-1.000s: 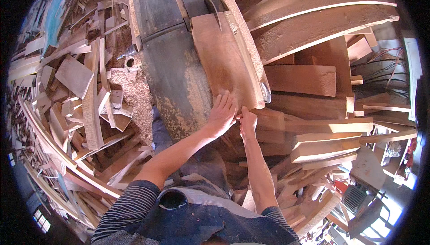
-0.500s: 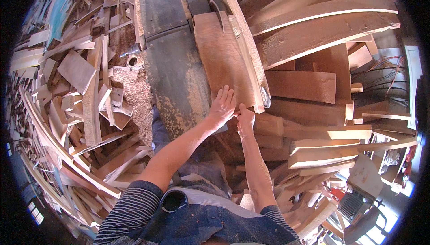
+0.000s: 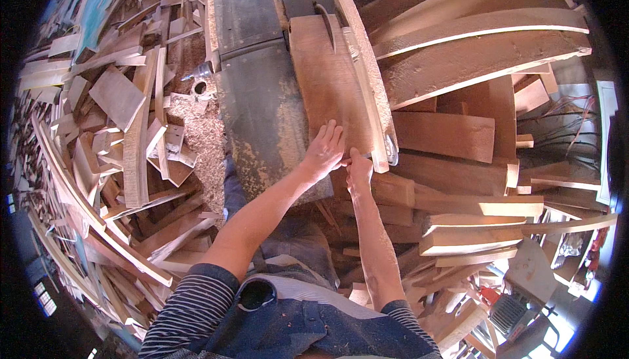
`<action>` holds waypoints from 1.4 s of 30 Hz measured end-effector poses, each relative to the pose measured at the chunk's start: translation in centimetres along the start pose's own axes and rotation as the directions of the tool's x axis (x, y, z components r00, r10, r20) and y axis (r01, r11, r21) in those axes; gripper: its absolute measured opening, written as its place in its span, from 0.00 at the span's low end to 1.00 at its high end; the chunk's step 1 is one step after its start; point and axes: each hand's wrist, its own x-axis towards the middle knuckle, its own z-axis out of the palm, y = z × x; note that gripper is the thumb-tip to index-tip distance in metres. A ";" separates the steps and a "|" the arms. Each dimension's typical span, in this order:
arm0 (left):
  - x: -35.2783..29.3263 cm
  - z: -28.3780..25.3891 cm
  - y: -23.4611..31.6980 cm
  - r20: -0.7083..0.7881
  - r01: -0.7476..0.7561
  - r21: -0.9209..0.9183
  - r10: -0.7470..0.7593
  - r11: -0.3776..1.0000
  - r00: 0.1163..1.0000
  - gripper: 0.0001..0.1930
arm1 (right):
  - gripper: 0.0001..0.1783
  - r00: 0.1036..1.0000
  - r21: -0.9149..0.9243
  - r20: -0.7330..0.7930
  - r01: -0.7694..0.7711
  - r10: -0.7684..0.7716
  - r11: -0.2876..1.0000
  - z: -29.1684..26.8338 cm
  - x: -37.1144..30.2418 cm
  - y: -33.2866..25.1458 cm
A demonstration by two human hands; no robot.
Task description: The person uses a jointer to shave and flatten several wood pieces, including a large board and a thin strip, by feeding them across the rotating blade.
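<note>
A brown wooden board (image 3: pixel 327 74) lies on a dark, sawdust-dusted saw table (image 3: pixel 255 103), its right edge along a pale wooden fence strip (image 3: pixel 364 90). At the board's far end a curved dark saw blade (image 3: pixel 324 21) rises through or beside it. My left hand (image 3: pixel 325 149) rests flat on the board's near end, fingers stretched forward. Close by on the right, my right hand (image 3: pixel 358 172) is closed on the near edge, its thumb uppermost. The fingers beneath are hidden.
Large curved wooden pieces (image 3: pixel 485 38) and stacked blocks (image 3: pixel 481 203) crowd the right side. Offcuts (image 3: pixel 118 97) pile up on the left beside wood shavings (image 3: pixel 203 123). A motor (image 3: pixel 508 313) stands at lower right.
The board has slid slightly forward past the blade, both hands moving along with it. The whole view has shifted a little.
</note>
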 end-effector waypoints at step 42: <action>3.7 -0.1 -5.4 0.039 -0.023 0.011 0.023 1.000 0.999 0.42 | 0.25 0.983 0.043 0.111 0.140 -0.144 0.989 4.6 2.4 -4.2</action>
